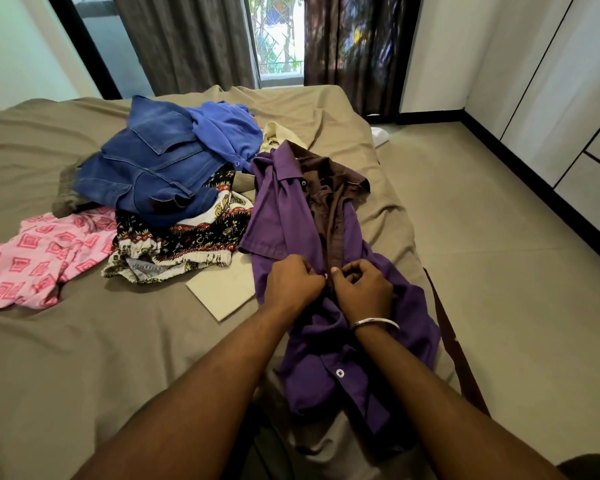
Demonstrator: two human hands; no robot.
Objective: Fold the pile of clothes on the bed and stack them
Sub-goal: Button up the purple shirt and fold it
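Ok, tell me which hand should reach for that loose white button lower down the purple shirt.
Probably the right hand: the white button lies directly below its wrist on the purple shirt. The left hand would have to cross over.

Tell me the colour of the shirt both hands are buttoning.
Purple shirt, with a dark brown placket and collar, seen in the head view.

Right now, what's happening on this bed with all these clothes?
A person is working on a purple shirt spread along the right side of the bed. The left hand and right hand both pinch the shirt's front placket, apparently at a button. The other clothes lie unfolded in a heap behind: a denim jacket, a blue garment, patterned shorts and a pink printed piece. No folded stack is visible yet.
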